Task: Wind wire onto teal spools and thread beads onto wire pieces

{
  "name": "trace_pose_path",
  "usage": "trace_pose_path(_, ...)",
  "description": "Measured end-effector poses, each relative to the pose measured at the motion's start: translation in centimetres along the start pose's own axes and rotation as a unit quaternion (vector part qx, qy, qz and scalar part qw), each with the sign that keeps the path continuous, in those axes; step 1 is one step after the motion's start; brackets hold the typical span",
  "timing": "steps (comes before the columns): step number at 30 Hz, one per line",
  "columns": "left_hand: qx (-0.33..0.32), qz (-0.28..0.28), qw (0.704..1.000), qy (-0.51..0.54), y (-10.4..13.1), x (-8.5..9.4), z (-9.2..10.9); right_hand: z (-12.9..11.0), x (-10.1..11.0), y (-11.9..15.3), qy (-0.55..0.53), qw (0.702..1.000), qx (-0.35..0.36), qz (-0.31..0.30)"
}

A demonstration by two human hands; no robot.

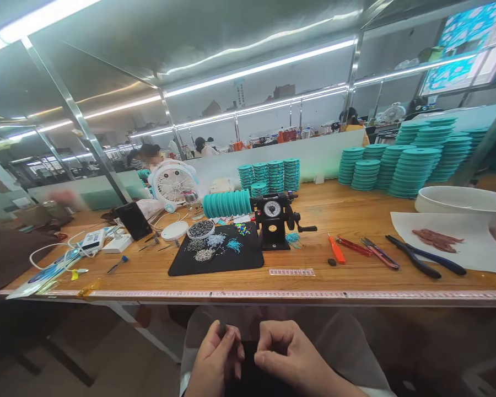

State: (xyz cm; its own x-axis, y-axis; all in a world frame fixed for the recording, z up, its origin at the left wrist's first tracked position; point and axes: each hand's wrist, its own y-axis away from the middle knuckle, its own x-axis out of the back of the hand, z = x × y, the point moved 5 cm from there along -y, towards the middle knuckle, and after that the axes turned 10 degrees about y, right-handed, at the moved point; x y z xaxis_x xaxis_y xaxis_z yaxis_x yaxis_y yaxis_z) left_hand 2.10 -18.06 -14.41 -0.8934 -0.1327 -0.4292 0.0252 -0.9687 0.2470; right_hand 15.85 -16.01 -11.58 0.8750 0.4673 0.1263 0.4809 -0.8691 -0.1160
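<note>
Both hands are held over my lap, below the front edge of the table. My left hand (219,358) is closed, thumb against the fingers, with a small dark spot at the fingertips that I cannot make out. To its right, my right hand (287,353) is pinched, thumb tip against the curled forefinger; whatever may be between them is too small to see. The hands are apart. Beyond them on the table lies a black mat (219,267) with a white bowl of dark grey pieces (201,229) and piles of small parts. A black hand-cranked winder (275,220) carries teal spools (227,204).
Stacks of teal spools (415,168) stand at the back right. Pliers (425,256), an orange-handled tool (336,249) and a white paper (479,256) with reddish strands lie on the right. A phone (133,220) and fan (176,184) stand left. A measuring tape (248,294) runs along the edge.
</note>
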Motion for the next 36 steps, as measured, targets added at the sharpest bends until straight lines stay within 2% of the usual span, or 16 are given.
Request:
trace_pose_path(2, 0.026, -0.029, 0.999, -0.012, 0.1, -0.4, -0.5, 0.1, -0.1, -0.5, -0.050, 0.998, -0.027, 0.020)
trace_pose_path(4, 0.052, -0.053, 0.997, 0.007, 0.4, -1.0, -1.4, 0.5, -0.7, -0.9, -0.095, 0.994, -0.059, 0.010)
trace_pose_path(7, 0.072, -0.067, 0.994, 0.052, 0.9, -1.8, -2.3, 0.9, -1.1, -1.2, -0.080, 0.994, -0.075, 0.025)
trace_pose_path(10, 0.055, -0.051, 0.995, 0.059, 1.3, -2.1, -1.9, 0.8, -0.8, -1.0, -0.039, 0.996, -0.061, 0.054)
trace_pose_path(15, 0.014, -0.022, 0.999, 0.022, 1.5, -1.9, -0.8, 0.8, -0.5, -0.8, -0.048, 0.995, -0.056, 0.071)
trace_pose_path(20, 0.054, -0.051, 0.997, -0.016, 1.1, -1.5, -2.2, 1.1, -1.2, -1.0, -0.075, 0.994, -0.068, 0.037)
trace_pose_path(23, 0.029, -0.050, 0.998, -0.024, 0.9, -1.0, -2.6, 1.1, -1.5, -0.8, -0.076, 0.995, -0.067, 0.024)
trace_pose_path(27, -0.020, -0.024, 0.999, -0.030, 0.9, -0.6, -2.1, 0.6, -1.3, -0.5, -0.051, 0.997, -0.042, 0.036)
trace_pose_path(32, 0.012, -0.038, 0.999, 0.021, 1.4, -1.5, -1.0, 1.8, -1.2, -0.5, -0.145, 0.988, -0.048, 0.019)
trace_pose_path(36, 0.014, -0.029, 0.997, 0.070, 1.7, -2.0, -0.1, 3.6, -1.0, -0.1, -0.162, 0.985, -0.060, 0.009)
